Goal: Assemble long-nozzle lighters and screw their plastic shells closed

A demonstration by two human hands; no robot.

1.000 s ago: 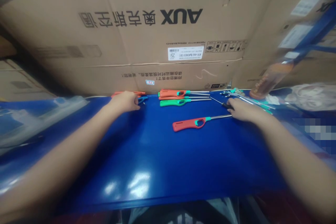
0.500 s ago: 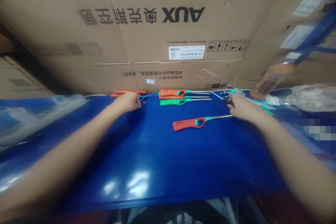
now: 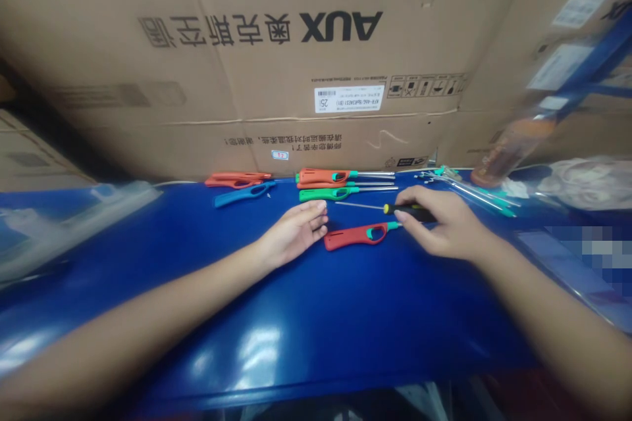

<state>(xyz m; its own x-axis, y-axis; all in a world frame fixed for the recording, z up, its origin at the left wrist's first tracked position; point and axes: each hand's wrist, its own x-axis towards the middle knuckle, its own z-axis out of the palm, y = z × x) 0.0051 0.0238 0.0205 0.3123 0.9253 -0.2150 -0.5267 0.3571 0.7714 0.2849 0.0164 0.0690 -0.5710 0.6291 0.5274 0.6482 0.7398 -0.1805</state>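
Observation:
My right hand (image 3: 439, 220) grips the black and yellow handle of a screwdriver (image 3: 363, 205), its thin shaft pointing left. Thumb and forefinger of my left hand (image 3: 299, 230) are pinched together near the screwdriver's tip; whatever they hold is too small to make out. Between and below the hands lies a red gas lighter (image 3: 350, 237), its metal tube partly hidden by my right hand. Behind it rest a green lighter (image 3: 320, 194) and orange-red lighters (image 3: 316, 175). At left are a blue lighter shell (image 3: 241, 195) and orange shells (image 3: 232, 180).
A blue tabletop (image 3: 296, 329) carries everything. Cardboard boxes (image 3: 276, 85) wall off its back edge. Metal tubes with green parts (image 3: 464, 191) lie at the back right, near a bottle of orange-brown drink (image 3: 513, 145) and a clear plastic bag (image 3: 587, 184). More clear plastic (image 3: 99, 210) lies left.
My left hand has come away from the blue shell, moving right and nearer to me. My right hand has brought the screwdriver left and nearer, over the red lighter's tube.

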